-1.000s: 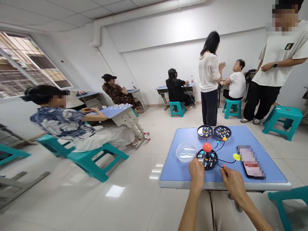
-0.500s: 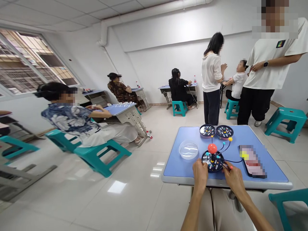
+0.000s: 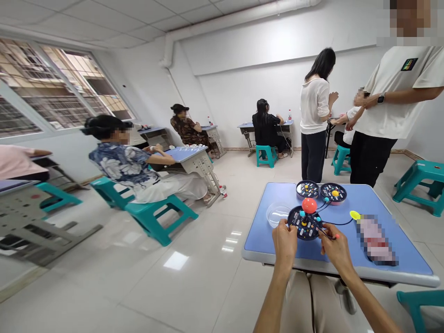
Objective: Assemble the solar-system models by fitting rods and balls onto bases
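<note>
While the left hand (image 3: pixel 284 252) holds the near rim of a round black planet-model base (image 3: pixel 304 225), the right hand (image 3: pixel 336 253) pinches a thin red-tipped rod (image 3: pixel 326 234) just beside it, near the blue counter (image 3: pixel 267 240)'s near edge.

On the table (image 3: pixel 263 231), a round planet-model base (image 3: pixel 303 223) sits near the front edge, with a clear bowl (image 3: pixel 277 215) just left, two round tins (image 3: pixel 307 188) behind, and a phone (image 3: pixel 376 240) to the right.

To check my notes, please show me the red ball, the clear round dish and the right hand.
Red ball (image 3: pixel 309 205), head view, middle of the ball.
Clear round dish (image 3: pixel 277 215), head view, middle of its base.
Right hand (image 3: pixel 337 253), head view, back of the hand.
</note>
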A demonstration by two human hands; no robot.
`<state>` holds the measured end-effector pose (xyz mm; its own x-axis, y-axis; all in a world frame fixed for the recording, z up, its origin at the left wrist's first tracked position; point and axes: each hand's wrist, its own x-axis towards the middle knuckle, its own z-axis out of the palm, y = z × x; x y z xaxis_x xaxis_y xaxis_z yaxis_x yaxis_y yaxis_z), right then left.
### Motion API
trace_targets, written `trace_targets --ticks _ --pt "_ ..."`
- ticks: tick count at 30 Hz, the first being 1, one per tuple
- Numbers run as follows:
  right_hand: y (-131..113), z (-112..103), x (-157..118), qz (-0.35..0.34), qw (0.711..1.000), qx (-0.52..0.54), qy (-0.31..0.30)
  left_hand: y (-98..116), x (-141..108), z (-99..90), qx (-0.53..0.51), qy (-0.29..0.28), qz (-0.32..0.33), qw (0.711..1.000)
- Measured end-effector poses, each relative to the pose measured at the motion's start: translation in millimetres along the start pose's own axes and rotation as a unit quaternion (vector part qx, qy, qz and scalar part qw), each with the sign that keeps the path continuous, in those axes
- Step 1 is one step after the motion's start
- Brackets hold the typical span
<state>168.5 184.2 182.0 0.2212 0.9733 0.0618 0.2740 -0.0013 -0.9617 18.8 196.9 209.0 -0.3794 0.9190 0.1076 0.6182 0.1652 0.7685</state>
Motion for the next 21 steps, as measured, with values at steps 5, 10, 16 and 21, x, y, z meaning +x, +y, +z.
trace_targets --ticks 5,10,16,21 --pt "-20.4 42.1 28.7 -0.034 0.997 -0.035 -0.056 -13.9 31.9 -25.7 0.008 0.031 -0.01 0.999" --pt "-20.4 76.7 51.8 -0.072 0.991 -0.085 -0.069 -34.3 57.6 -35.4 0.02 0.037 -0.024 0.999" --pt "-12.4 89.5 61.9 -0.115 0.979 -0.159 -0.051 -50.4 66.9 -33.3 0.023 0.017 -0.042 0.999" --pt "-5.2 92.4 65.3 -0.107 0.975 -0.19 -0.045 -53.1 68.0 -30.4 0.013 -0.011 -0.057 0.998"
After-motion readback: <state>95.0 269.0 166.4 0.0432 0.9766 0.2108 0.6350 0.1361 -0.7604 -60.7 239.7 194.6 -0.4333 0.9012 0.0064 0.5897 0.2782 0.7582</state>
